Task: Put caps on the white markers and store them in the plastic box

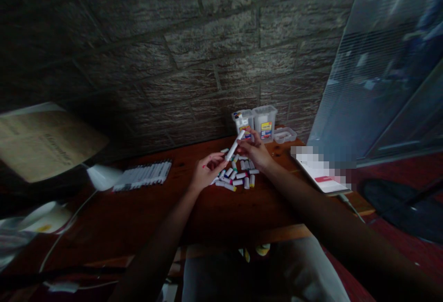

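A white marker [234,146] is held at a slant over the table, between my two hands. The fingers of my left hand [207,168] pinch its lower end. Around its upper part close the fingers of my right hand [254,149]. Beneath both hands lies a loose pile of marker caps [238,182], white with coloured ends in yellow, red, green and blue; my hands hide part of it. To the left, several white marker bodies [143,175] lie side by side in a neat row.
Two clear plastic containers [265,124] stand by the stone wall, with a small clear lid [284,134] beside them. A lamp [102,177] and a white cup [46,216] are at the left. A partly pixelated tablet-like device [325,177] with a cable lies at the right edge.
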The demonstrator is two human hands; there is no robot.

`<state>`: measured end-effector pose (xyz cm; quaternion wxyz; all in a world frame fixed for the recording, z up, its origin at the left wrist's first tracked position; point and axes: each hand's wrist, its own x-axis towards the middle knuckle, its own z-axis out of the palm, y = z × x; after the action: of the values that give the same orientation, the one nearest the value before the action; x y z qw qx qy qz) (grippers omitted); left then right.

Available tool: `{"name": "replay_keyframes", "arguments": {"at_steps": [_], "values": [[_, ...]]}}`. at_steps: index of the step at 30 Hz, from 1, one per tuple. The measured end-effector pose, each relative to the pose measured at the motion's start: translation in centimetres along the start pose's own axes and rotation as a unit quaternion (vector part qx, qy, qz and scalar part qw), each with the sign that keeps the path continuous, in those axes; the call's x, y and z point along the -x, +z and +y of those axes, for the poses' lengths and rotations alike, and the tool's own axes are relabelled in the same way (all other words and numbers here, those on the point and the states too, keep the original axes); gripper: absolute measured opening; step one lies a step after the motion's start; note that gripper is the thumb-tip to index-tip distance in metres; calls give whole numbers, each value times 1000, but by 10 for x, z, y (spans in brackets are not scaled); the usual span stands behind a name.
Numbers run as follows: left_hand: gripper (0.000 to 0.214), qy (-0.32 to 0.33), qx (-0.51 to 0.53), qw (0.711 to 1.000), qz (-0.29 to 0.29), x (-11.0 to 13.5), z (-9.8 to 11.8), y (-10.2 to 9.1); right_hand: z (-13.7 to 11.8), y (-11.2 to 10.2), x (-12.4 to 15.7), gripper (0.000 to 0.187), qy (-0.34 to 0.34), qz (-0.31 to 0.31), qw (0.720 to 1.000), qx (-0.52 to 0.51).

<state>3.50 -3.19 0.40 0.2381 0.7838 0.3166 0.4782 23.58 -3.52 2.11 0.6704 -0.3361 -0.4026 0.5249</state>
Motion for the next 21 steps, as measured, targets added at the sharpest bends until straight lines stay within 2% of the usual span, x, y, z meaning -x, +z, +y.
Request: {"name": "replay_keyframes", "arguments": {"at_steps": [6,17,21], "values": [[33,4,1,997,-76,2,4,-1,-2,-5,-5,68,-17,48,998,-30],[27,-15,-12,998,-62,3,5,-1,0,-2,-3,71,14,15,999,-31],[26,-5,-22,998,-57,4,4,-2,-4,-2,0,74,19,-5,1000,16]]}}
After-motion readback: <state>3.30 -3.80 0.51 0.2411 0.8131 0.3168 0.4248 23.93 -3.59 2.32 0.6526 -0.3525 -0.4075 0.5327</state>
